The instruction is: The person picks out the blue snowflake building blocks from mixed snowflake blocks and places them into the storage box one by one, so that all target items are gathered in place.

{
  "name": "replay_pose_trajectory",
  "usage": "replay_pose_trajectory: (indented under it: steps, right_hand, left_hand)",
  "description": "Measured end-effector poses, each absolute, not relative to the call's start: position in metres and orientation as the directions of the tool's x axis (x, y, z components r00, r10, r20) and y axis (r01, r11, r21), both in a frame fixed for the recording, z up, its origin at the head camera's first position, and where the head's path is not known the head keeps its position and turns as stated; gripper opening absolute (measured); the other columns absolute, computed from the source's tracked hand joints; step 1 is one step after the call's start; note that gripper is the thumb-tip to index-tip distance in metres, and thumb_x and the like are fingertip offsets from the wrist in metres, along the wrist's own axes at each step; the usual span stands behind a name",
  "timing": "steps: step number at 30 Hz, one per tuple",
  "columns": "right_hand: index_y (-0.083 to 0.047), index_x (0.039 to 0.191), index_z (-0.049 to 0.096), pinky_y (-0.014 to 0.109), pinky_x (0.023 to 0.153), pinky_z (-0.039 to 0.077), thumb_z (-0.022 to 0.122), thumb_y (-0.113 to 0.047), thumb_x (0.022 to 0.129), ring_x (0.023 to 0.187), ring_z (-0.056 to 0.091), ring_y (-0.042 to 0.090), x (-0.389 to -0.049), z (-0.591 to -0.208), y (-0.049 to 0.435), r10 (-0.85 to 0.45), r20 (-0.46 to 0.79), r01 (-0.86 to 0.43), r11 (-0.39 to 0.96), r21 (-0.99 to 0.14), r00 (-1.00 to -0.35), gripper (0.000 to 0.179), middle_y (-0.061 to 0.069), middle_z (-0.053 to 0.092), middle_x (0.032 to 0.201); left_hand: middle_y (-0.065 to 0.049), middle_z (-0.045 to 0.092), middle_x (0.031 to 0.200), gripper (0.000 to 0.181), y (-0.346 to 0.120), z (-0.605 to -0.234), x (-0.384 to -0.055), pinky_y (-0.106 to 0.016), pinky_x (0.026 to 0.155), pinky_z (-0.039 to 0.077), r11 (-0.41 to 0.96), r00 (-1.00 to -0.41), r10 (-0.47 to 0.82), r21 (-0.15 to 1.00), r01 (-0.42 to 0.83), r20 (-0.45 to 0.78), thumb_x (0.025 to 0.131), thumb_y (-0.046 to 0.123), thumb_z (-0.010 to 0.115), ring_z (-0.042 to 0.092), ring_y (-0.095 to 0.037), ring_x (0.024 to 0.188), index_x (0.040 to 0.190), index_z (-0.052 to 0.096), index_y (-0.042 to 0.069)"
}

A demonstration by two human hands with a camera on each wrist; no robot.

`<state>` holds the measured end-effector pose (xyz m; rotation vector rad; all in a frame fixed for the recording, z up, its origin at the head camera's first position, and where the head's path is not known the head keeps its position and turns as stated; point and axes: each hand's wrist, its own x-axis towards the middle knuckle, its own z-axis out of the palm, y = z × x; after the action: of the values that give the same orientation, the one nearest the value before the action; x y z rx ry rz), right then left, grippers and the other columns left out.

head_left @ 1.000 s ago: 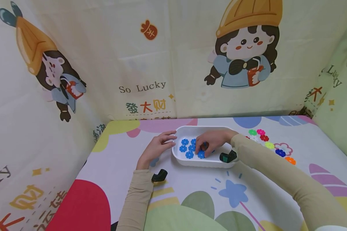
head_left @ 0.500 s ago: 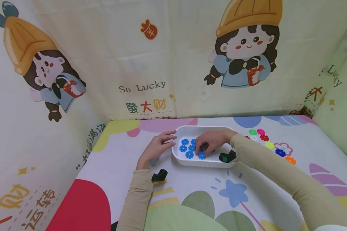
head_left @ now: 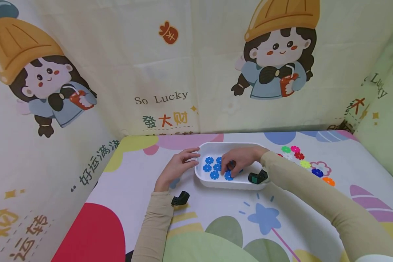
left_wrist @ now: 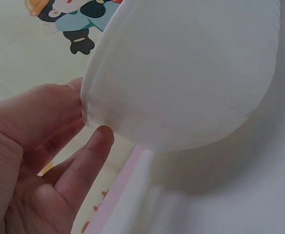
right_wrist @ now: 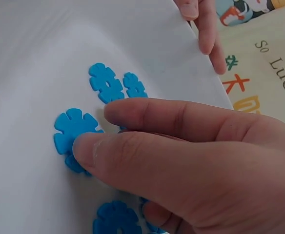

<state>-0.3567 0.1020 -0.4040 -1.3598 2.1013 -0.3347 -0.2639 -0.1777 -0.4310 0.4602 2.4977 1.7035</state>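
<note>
A white oval tray (head_left: 230, 185) holds several blue flower-shaped plastic pieces (head_left: 207, 168) on its left half. My left hand (head_left: 178, 165) grips the tray's left end; in the left wrist view its thumb and fingers meet the tray wall (left_wrist: 181, 78) at the rim. Over the pieces, my right hand (head_left: 241, 158) reaches into the tray with bent fingers. The right wrist view has its thumb tip resting on one blue piece (right_wrist: 67, 136), while the index fingertip hovers beside that piece. More blue pieces are partly hidden under the palm.
Right of the tray lie loose flower pieces in other colours, among them green (head_left: 286, 149), yellow (head_left: 305, 164), dark blue (head_left: 317, 173) and orange (head_left: 329, 181). A printed cloth covers the table (head_left: 144, 171). Patterned curtains (head_left: 216, 91) stand behind and at both sides.
The blue piece under my right thumb has shifted slightly right. Both hands and the tray stay nearly in place. The left curtain's printed figure has swung leftward.
</note>
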Motion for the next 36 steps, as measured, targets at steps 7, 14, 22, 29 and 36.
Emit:
replay_pose_trajectory:
  steps: [7, 14, 22, 29, 36]
  right_hand:
    - [-0.032, 0.113, 0.071, 0.029, 0.090, 0.047, 0.075, -0.030, 0.087, 0.097, 0.054, 0.009, -0.357, -0.403, 0.105, -0.893, -0.329, -0.735, 0.441, -0.514, -0.306, 0.026, -0.014, 0.060, 0.104]
    - [-0.033, 0.113, 0.071, 0.028, 0.089, 0.047, 0.075, -0.033, 0.087, 0.095, 0.055, 0.009, -0.358, -0.406, 0.108, -0.890, -0.309, -0.727, 0.454, -0.515, -0.336, 0.027, -0.015, 0.060, 0.103]
    - [-0.028, 0.114, 0.071, 0.030, 0.091, 0.049, 0.071, -0.034, 0.090, 0.097, 0.057, 0.011, -0.353, -0.400, 0.122, -0.874, -0.255, -0.663, 0.480, -0.574, -0.413, 0.024, -0.011, 0.064, 0.106]
    - [-0.014, 0.120, 0.068, 0.039, 0.095, 0.052, 0.065, -0.029, 0.094, 0.104, 0.060, 0.016, -0.354, -0.382, 0.150, -0.784, -0.031, -0.619, 0.513, -0.594, -0.620, 0.030, -0.002, 0.066, 0.115]
    - [-0.007, 0.127, 0.062, 0.044, 0.093, 0.053, 0.060, -0.023, 0.098, 0.108, 0.057, 0.027, -0.361, -0.375, 0.167, -0.493, 0.084, -0.446, 0.685, -0.576, -0.866, 0.033, 0.011, 0.061, 0.121]
  left_hand:
    - [0.009, 0.048, 0.145, 0.039, -0.177, -0.431, -0.264, -0.033, 0.101, 0.047, 0.329, -0.951, 0.293, 0.924, 0.197, 0.098, 0.094, 0.020, 0.068, 0.058, -0.020, 0.122, 0.128, 0.063, 0.002]
    - [0.011, 0.047, 0.145, 0.038, -0.177, -0.431, -0.264, -0.031, 0.101, 0.047, 0.323, -0.951, 0.296, 0.927, 0.190, 0.092, 0.094, 0.019, 0.068, 0.057, -0.019, 0.122, 0.128, 0.063, 0.002]
    - [0.011, 0.048, 0.144, 0.039, -0.172, -0.434, -0.267, -0.033, 0.104, 0.045, 0.326, -0.943, 0.314, 0.921, 0.213, 0.107, 0.094, 0.021, 0.068, 0.053, -0.017, 0.127, 0.129, 0.063, 0.003]
    - [0.006, 0.052, 0.142, 0.039, -0.168, -0.429, -0.273, -0.040, 0.110, 0.039, 0.382, -0.961, 0.244, 0.898, 0.218, 0.129, 0.096, 0.027, 0.064, 0.043, -0.016, 0.135, 0.133, 0.062, 0.013]
    - [-0.006, 0.049, 0.146, 0.046, -0.170, -0.412, -0.293, -0.047, 0.106, 0.042, 0.513, -0.992, 0.125, 0.854, 0.091, 0.030, 0.099, 0.037, 0.056, 0.047, -0.025, 0.133, 0.143, 0.051, 0.024]
